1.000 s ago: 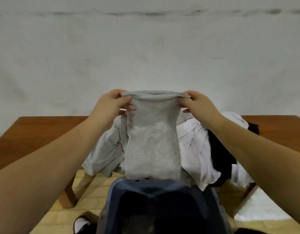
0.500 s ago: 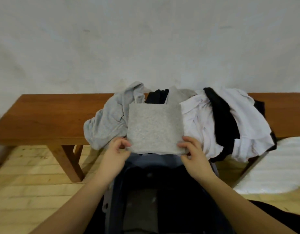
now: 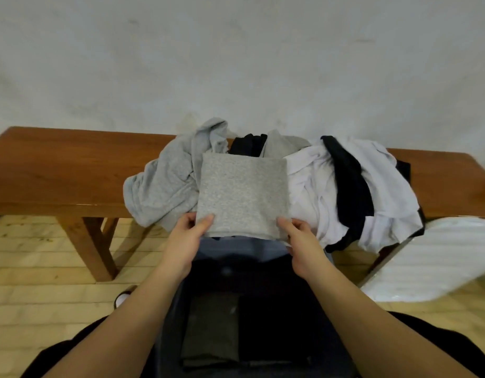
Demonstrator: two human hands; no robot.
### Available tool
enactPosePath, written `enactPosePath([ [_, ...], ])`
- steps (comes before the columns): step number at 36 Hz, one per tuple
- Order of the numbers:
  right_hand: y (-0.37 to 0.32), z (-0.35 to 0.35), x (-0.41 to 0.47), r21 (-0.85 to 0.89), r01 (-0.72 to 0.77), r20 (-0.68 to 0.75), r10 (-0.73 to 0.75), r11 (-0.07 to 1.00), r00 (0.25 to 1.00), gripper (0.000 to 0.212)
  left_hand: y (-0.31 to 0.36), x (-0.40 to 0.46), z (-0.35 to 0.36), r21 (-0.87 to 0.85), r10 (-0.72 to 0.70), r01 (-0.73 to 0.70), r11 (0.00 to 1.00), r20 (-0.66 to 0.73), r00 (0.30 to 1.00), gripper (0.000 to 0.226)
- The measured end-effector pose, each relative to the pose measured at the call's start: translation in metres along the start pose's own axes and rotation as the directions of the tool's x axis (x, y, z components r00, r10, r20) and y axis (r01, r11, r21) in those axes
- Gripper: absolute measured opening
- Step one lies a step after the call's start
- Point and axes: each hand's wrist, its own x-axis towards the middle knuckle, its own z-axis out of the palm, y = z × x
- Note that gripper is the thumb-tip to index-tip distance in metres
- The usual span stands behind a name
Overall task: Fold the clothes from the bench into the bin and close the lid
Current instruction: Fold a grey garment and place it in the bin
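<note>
- Two folded pieces, one grey (image 3: 208, 330) and one black (image 3: 274, 327), lie side by side in the open bin (image 3: 170, 323) nearest the person.
- Left hand (image 3: 182, 242) pinches the near left corner of the folded grey cloth (image 3: 242, 195); its grip is closed on the fabric, thumb on top.
- Right hand (image 3: 301, 244) pinches the near right corner likewise.
- The cloth is held flat above the bin's far rim, at the table (image 3: 58, 173) front edge.
- Unfolded grey, white and black clothes (image 3: 331, 186) are heaped on the table's middle, draping over the front edge.
</note>
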Motion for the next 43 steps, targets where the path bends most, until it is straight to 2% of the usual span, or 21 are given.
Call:
enactPosePath([
  [3,-0.005,0.000,-0.006,0.059,-0.067,0.115,0.060,0.996,0.992,0.015,0.002,0.001,-0.002,-0.039,-0.020,0.021,0.999,0.020,1.000,0.019],
  [5,-0.005,-0.001,-0.007,0.086,-0.091,0.127,0.079,0.992,0.989,0.010,0.002,0.000,-0.006,-0.063,-0.055,0.060,0.996,0.072,0.996,0.028],
  [9,-0.008,-0.003,-0.008,0.183,-0.106,0.146,0.080,0.977,0.986,0.019,0.001,0.003,-0.012,-0.129,-0.110,0.129,0.983,0.148,0.983,0.035],
  [12,-0.012,-0.008,-0.014,0.322,-0.176,0.235,0.102,0.930,0.967,0.030,0.010,-0.006,-0.013,-0.206,-0.129,0.167,0.964,0.185,0.974,0.032],
  [14,-0.013,-0.012,-0.022,0.355,-0.222,0.282,0.123,0.908,0.952,0.028,0.012,-0.014,-0.013,-0.247,-0.175,0.238,0.939,0.251,0.952,0.033],
  [19,-0.010,-0.024,-0.038,0.307,-0.268,0.310,0.170,0.913,0.935,0.031,0.018,-0.035,-0.013,-0.300,-0.244,0.363,0.882,0.367,0.898,0.028],
  [23,-0.007,-0.046,-0.054,0.285,-0.330,0.336,0.229,0.900,0.914,0.021,0.013,-0.054,-0.012,-0.265,-0.314,0.426,0.865,0.377,0.871,0.027],
  [28,0.014,-0.075,-0.070,0.146,-0.437,0.321,0.375,0.888,0.870,0.021,-0.011,-0.074,-0.010,-0.164,-0.459,0.546,0.822,0.377,0.804,0.028],
  [32,0.031,-0.094,-0.065,0.025,-0.527,0.261,0.503,0.850,0.824,0.014,-0.029,-0.079,0.005,-0.176,-0.551,0.623,0.762,0.328,0.767,0.026],
  [37,0.056,-0.110,-0.040,-0.076,-0.622,0.191,0.623,0.779,0.758,0.010,-0.064,-0.079,0.026,-0.115,-0.650,0.686,0.718,0.239,0.721,0.020],
  [40,0.081,-0.119,-0.020,-0.159,-0.676,0.124,0.694,0.720,0.709,0.015,-0.087,-0.072,0.034,-0.066,-0.725,0.749,0.659,0.208,0.656,0.019],
  [43,0.108,-0.125,-0.007,-0.238,-0.726,0.080,0.758,0.645,0.647,0.007,-0.113,-0.064,0.043,-0.028,-0.792,0.810,0.586,0.194,0.579,0.018],
])
